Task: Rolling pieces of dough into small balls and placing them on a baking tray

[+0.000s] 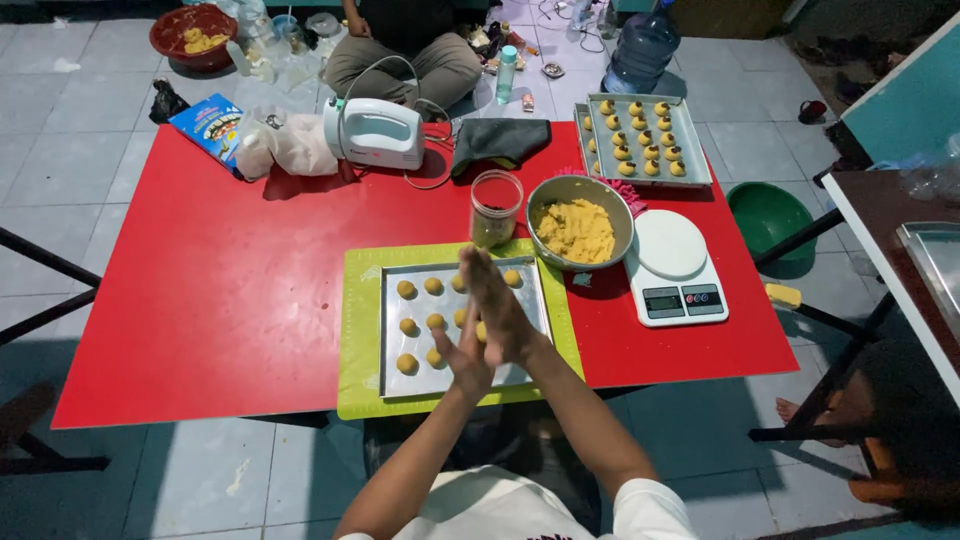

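Dough balls (pixel 432 322) are lined up on the metal tray (pixel 530 285), right under the hands and a bit to their left. Left hand (pixel 467 362) and right hand (pixel 499 305) are pressed flat, palm to palm, above it; whether anything's pinched between can't be told. More dough is kept in the metal bowl (pixel 579 231), up past the right hand, which is nearer to it.

Even overhead light is falling on my red rectangular counter (pixel 230 290); dim floor corners are sinking into shadow, edges are bowing slightly, and my pressed hands are blurring faintly.
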